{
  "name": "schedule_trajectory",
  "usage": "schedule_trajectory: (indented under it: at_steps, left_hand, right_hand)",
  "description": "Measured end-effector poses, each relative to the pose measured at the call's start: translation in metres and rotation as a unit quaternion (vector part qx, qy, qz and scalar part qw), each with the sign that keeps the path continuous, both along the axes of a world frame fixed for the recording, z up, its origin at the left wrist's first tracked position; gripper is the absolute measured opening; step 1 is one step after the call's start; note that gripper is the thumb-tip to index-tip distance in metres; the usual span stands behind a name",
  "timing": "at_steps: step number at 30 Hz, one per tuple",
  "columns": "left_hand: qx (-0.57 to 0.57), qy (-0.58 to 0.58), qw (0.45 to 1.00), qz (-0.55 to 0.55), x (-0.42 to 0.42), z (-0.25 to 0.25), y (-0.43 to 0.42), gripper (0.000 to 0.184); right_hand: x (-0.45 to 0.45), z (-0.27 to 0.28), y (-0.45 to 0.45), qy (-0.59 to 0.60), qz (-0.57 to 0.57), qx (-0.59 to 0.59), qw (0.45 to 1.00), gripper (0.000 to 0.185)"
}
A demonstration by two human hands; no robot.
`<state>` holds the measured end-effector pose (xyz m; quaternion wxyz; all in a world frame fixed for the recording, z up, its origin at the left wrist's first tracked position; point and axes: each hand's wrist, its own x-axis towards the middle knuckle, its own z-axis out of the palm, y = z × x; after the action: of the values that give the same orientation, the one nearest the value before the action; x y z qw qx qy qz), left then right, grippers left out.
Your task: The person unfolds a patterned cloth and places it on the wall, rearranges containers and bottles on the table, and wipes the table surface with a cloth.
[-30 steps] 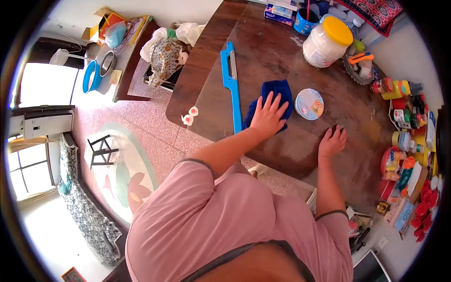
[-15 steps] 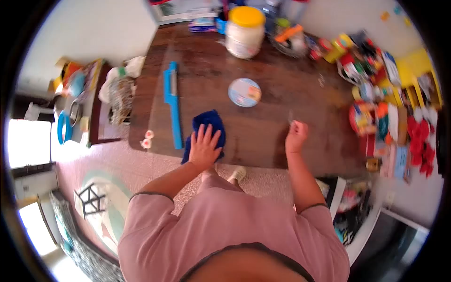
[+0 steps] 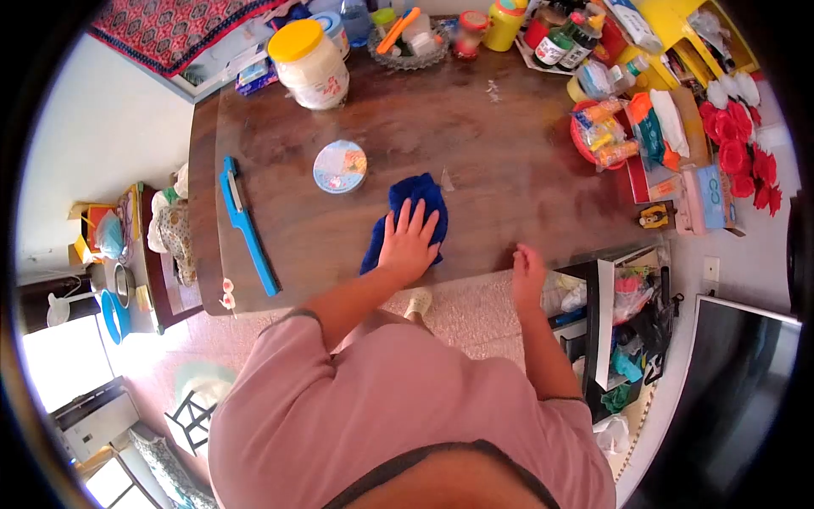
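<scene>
Holds the left hand (image 3: 409,246) flat, palm down, with fingers (image 3: 417,216) extended and slightly fanned, pointing forward. Slants the left forearm (image 3: 352,304) forward and inward across the front of the body (image 3: 398,399). Holds the right hand (image 3: 529,265) apart from the left, fingers close together, and angles the right forearm (image 3: 545,352) forward and slightly inward, roughly in line with the wrist (image 3: 529,297).
</scene>
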<state>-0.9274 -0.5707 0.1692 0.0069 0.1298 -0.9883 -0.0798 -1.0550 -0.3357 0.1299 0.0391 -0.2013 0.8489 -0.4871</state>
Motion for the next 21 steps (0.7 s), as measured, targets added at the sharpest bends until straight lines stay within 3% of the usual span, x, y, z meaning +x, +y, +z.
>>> schedule_trajectory:
  at_steps: [4, 8, 10, 11, 13, 15, 17, 18, 21]
  left_hand:
    - [0.049, -0.035, 0.998, -0.024, 0.021, 0.006, 0.033, 0.062]
    - [0.081, 0.055, 0.995, -0.024, 0.02, -0.007, 0.03, 0.049]
    - [0.306, 0.201, 0.931, 0.012, 0.003, -0.01, 0.0, 0.039]
    - [0.221, 0.249, 0.943, 0.025, -0.009, 0.001, -0.01, 0.035]
    - [0.133, 0.287, 0.948, -0.021, -0.037, 0.012, -0.032, 0.035]
    - [0.058, 0.183, 0.975, -0.112, -0.069, 0.006, -0.039, 0.038]
    - [0.084, 0.055, 0.985, -0.137, -0.087, 0.004, -0.034, 0.045]
    - [0.079, 0.059, 0.988, -0.117, -0.09, -0.002, -0.036, 0.045]
    - [0.084, 0.001, 0.987, -0.134, -0.074, -0.015, -0.045, 0.053]
  right_hand:
    - [0.03, 0.028, -0.027, 0.095, 0.101, 0.023, 0.99, 0.024]
    - [0.067, 0.04, -0.077, 0.143, 0.207, 0.044, 0.967, 0.039]
    - [0.076, 0.038, -0.089, 0.177, 0.218, 0.056, 0.958, 0.052]
    - [0.076, 0.029, -0.09, 0.149, 0.231, 0.048, 0.96, 0.063]
    - [0.08, 0.025, -0.094, 0.147, 0.237, 0.059, 0.959, 0.067]
    - [0.088, 0.032, -0.1, 0.123, 0.26, 0.115, 0.951, 0.076]
    - [0.094, 0.039, -0.108, 0.14, 0.277, 0.169, 0.936, 0.077]
    - [0.095, 0.04, -0.11, 0.154, 0.276, 0.229, 0.921, 0.078]
    - [0.089, 0.026, -0.104, 0.185, 0.285, 0.239, 0.909, 0.075]
